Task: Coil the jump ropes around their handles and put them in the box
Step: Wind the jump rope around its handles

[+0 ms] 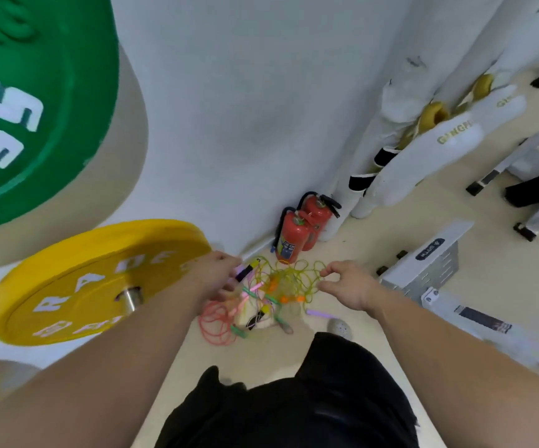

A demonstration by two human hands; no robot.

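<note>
In the head view, your left hand (221,276) grips a black plastic jump-rope handle with a yellow tip (248,269), raised off the heap, likely so its cord can be traced. Your right hand (347,286) pinches a loop of thin yellow rope (294,279) between thumb and fingers (326,271), probably to draw it free. The tangled pile of coloured jump ropes (261,302) lies on the beige floor (374,240), near two red fire extinguishers (297,231). No box can be made out.

White wall (229,108) straight ahead, meeting a beige floor (374,227) under even indoor light. At the wall's foot, two red fire extinguishers (294,236) stand side by side, with white padded bags (423,150) leaning just to their right. On the left, a green weight plate (35,92) looms above a yellow weight plate (83,279); on the right sits a white metal frame (436,263).
</note>
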